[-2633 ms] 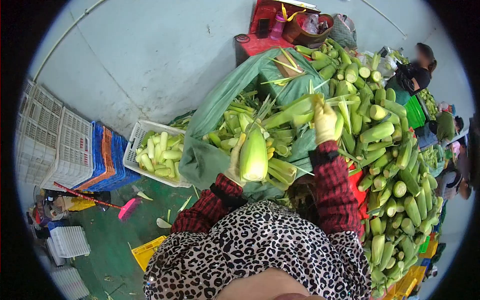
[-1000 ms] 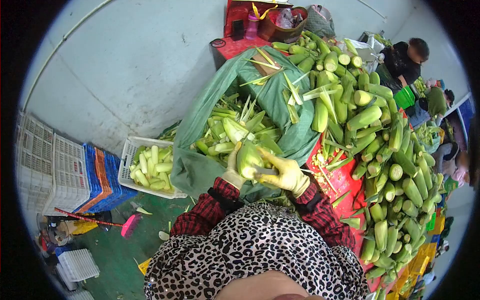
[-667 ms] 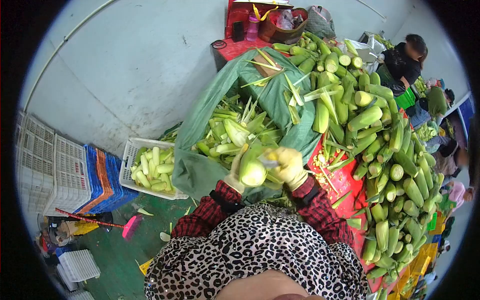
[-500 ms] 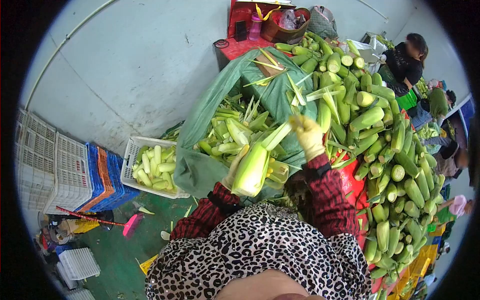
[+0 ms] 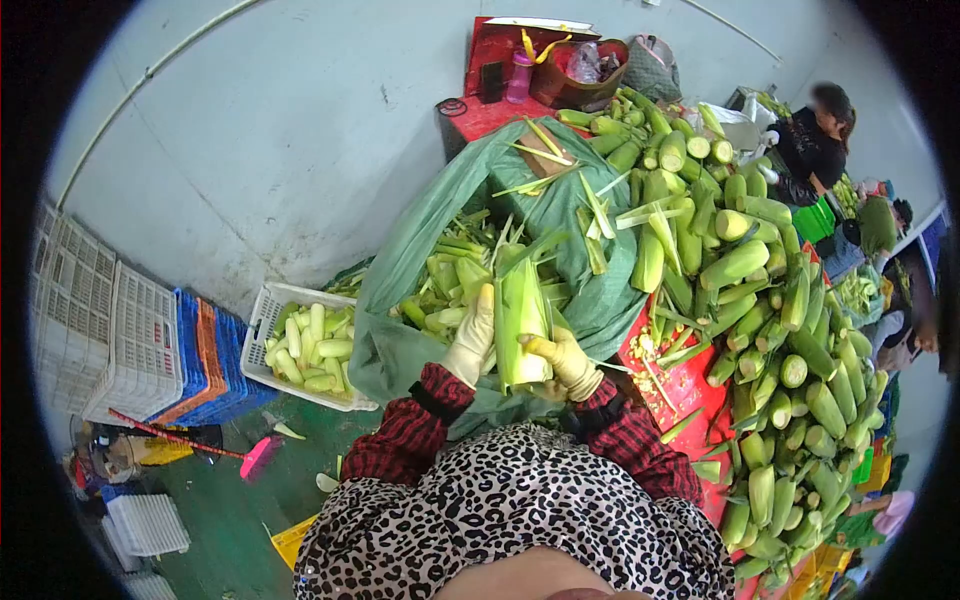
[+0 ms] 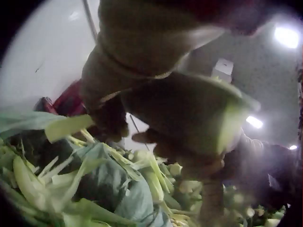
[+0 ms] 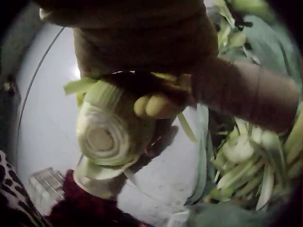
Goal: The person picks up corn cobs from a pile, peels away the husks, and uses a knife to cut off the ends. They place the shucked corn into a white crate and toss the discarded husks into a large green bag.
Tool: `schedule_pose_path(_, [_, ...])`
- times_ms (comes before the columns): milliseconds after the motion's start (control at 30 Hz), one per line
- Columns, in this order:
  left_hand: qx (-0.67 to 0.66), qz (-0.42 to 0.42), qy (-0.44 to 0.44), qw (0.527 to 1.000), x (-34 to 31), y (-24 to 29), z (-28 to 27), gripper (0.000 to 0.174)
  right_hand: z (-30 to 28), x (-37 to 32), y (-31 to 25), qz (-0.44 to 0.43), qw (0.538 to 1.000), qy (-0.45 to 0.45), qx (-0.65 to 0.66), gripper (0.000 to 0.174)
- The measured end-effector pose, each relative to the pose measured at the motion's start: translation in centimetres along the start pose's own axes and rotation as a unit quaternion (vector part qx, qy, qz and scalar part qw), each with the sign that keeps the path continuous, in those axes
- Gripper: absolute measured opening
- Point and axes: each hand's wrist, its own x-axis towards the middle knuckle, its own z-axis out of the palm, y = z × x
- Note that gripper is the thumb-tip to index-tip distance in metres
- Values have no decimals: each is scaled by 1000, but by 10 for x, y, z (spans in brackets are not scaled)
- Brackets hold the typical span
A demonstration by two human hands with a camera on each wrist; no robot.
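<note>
Both gloved hands are at one ear of corn in green husk (image 5: 520,325), held over the green sack in the head view. The left hand (image 5: 472,340) grips its left side, thumb pointing up along the husk. On the right side, the right hand (image 5: 564,360) has its thumb on the husk near the cut base, fingers curled round that lower end. The right wrist view shows the round cut base (image 7: 100,138) with layered husk, and two curled fingertips (image 7: 154,107) against its side. In the left wrist view the ear (image 6: 189,113) is dark and blurred.
The green sack (image 5: 385,325) holds stripped husks. A white crate (image 5: 262,330) of peeled ears stands to the left, beside stacked crates (image 5: 145,345). Unhusked corn (image 5: 800,330) is heaped on the right over a red surface (image 5: 690,420). People are at the far right.
The right hand has come back from the upper right, where it pulled a husk leaf outward, to the ear's lower end. The ear now stands more upright. The left hand keeps its grip.
</note>
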Motion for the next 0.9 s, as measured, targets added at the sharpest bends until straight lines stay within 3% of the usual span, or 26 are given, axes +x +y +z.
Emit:
schedule_pose_path(33, [130,73,23,989,3,3,3,64,-7,0,-1,-49,990,32,-130,67])
schedule_pose_path(67, [77,6,1,997,10,-5,0,53,-19,3,-2,-95,960,64,-257,73])
schedule_pose_path(100, [146,-20,-6,989,11,3,6,53,-27,4,-4,-137,910,94,-379,79])
schedule_pose_path(133, [215,-45,-10,976,11,19,16,54,-22,-2,-16,-105,884,116,-441,90])
schedule_pose_path(167, [283,-69,-13,957,11,33,23,55,-20,-5,-20,-107,877,126,-451,91])
schedule_pose_path(200, [204,-100,-37,973,12,40,28,52,-18,-8,-21,-109,870,137,-460,92])
schedule_pose_path(300, [76,-71,-115,988,24,15,10,51,-26,-10,-16,-129,877,153,-437,96])
schedule_pose_path(333, [88,-77,-124,985,25,14,8,52,-29,-10,-13,-139,884,154,-420,98])
schedule_pose_path(433, [192,-63,-123,972,32,2,5,50,-27,-17,-15,-120,894,155,-402,102])
schedule_pose_path(533, [430,-91,-66,896,31,11,19,45,-24,-17,-13,-123,862,171,-461,104])
schedule_pose_path(633, [447,-145,-66,880,28,39,34,41,-22,-16,-13,-96,815,187,-540,106])
schedule_pose_path(833, [354,-131,-83,923,35,3,13,31,-19,-20,-15,-71,792,192,-576,108])
schedule_pose_path(900, [357,-142,-30,923,33,-8,11,27,-16,-25,-19,-79,792,191,-575,107])
